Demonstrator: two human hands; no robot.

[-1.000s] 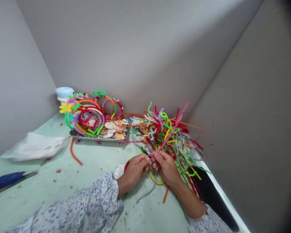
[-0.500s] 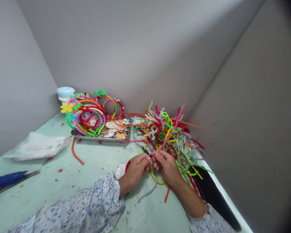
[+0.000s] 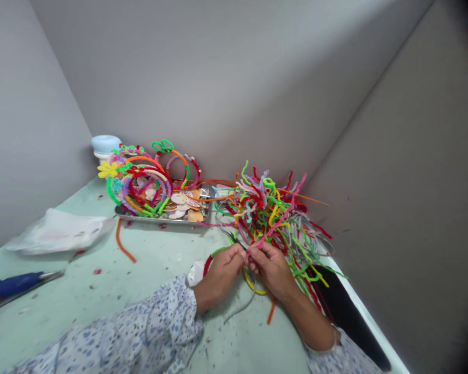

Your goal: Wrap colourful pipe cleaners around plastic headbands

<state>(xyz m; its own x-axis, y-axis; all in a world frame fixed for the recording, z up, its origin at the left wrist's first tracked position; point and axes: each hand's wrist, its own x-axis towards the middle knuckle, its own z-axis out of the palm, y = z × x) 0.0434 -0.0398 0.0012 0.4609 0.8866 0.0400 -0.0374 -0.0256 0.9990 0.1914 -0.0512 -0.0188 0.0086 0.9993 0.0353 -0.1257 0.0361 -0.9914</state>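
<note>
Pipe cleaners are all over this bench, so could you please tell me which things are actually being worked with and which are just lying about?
In hand:
- left hand and right hand, pinching a pink pipe cleaner
- loose pipe cleaner pile, beside the hands

Lying about:
- metal tray of finished hoops
- blue glue gun
- plastic bag
- stray orange pipe cleaner
- pale blue jar

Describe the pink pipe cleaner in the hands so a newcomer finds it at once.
Start at the tangled pipe cleaner pile in the table's far right corner. Below it, left hand and right hand pinch one pink pipe cleaner, the only strand running from fingertips to pile.
</note>
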